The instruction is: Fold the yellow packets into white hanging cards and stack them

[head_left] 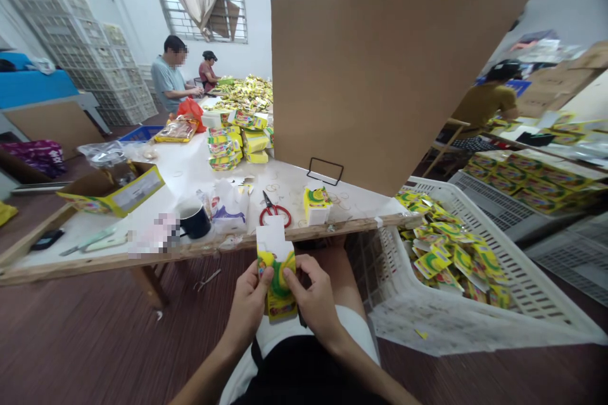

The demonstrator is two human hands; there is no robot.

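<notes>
Both my hands grip one small yellow and green printed carton [280, 288] above my lap, its white flap [272, 237] standing up at the top. My left hand [251, 294] pinches its left edge, thumb on the printed front. On the other edge my right hand [311, 291] does the same, thumb pressed to the green part. Just beyond, on the table, lie red-handled scissors [275, 212]. To their right stands a small stack of yellow and white cartons [317, 205]. Whether the held carton has anything inside, I cannot tell.
At right, a white plastic crate [456, 329] holds many yellow packets. A large cardboard sheet [370, 82] stands on the table [178, 168]. Left are a dark mug [196, 221] and an open carton box [137, 193]. Bundled cartons [225, 149] sit farther back. Several people work nearby.
</notes>
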